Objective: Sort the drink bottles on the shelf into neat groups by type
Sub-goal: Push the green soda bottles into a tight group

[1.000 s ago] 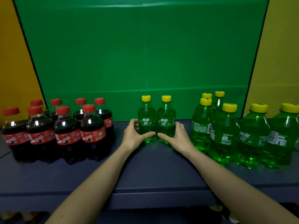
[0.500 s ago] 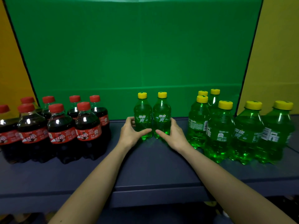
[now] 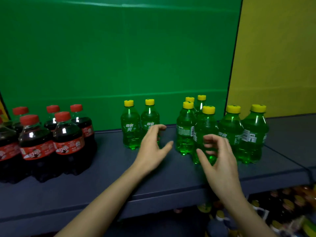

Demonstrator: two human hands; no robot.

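**Hand state.** We held both hands low over the shelf (image 3: pixel 106 168), and neither gripped anything. Our left hand (image 3: pixel 153 147) was spread wide with loosely curved fingers, in front of the right-hand bottle of the pair of green bottles (image 3: pixel 130 129). We could not tell whether a fingertip touched that bottle. Our right hand (image 3: pixel 220 161) was cupped wide, thumb apart from the fingers, just in front of the front bottle (image 3: pixel 206 127) of the green cluster (image 3: pixel 230 129). Nothing lay between its thumb and fingers.

**Position of the work.** The task's bottles stood upright on the shelf in three lots:
- the cola bottles (image 3: pixel 68 134), with red caps, at the left
- the pair in the middle, towards the back
- the green cluster at the right

We judged that the pair stood apart because it had not yet been joined to its own kind. A bare strip of shelf lay between it and the cluster. We read the hand posture as a reach toward the cluster, possibly to tighten it or to make room for the pair.

**Surroundings.** A green back panel (image 3: pixel 119 48) closed the rear and a yellow side panel (image 3: pixel 277 57) closed the right. Further bottles (image 3: pixel 289 204) showed on a lower level, too dim to identify.

**Obstructions.** The cluster was staggered rather than in rows, and two of its bottles were partly hidden behind the front ones. Its bottles stood touching or nearly so. We judged that a sideways push on one could knock its neighbour.
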